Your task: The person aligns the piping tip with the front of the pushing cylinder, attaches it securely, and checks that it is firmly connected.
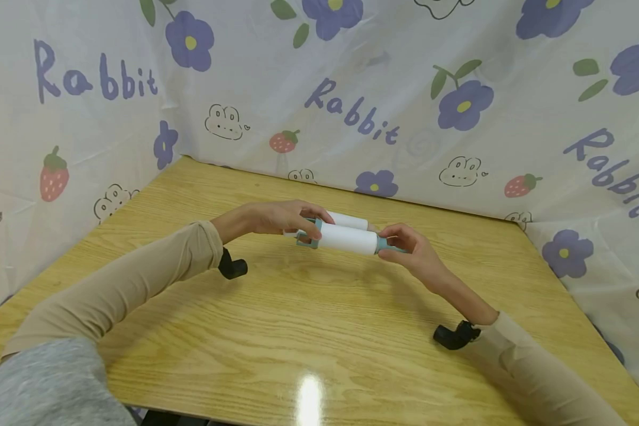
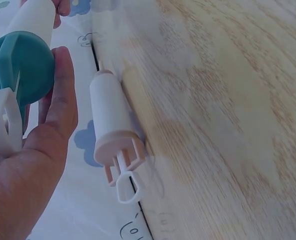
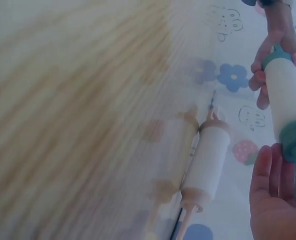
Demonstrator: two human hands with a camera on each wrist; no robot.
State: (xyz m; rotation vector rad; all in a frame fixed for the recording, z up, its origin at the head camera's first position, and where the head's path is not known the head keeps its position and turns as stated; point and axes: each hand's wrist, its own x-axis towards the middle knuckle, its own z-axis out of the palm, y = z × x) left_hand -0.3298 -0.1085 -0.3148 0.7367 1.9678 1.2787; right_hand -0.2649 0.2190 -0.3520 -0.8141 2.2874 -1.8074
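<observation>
Both hands hold a large white plunger syringe (image 1: 347, 238) with teal ends, raised above the table and lying nearly level. My left hand (image 1: 283, 218) grips the teal cap (image 2: 35, 67) at its plunger end, where a white loop handle (image 2: 6, 122) sticks out. On the other end, my right hand (image 1: 416, 255) has thumb and fingers around the teal nozzle end (image 3: 293, 139), whose thin tip runs along the palm. A second white syringe (image 2: 108, 110) with pinkish-beige ends lies on the table, partly hidden behind the held one in the head view.
The wooden table (image 1: 245, 331) meets a patterned cloth (image 1: 266, 83) hanging behind and at both sides. A black wrist camera (image 1: 232, 267) sits under the left wrist, and another black camera (image 1: 455, 335) under the right one.
</observation>
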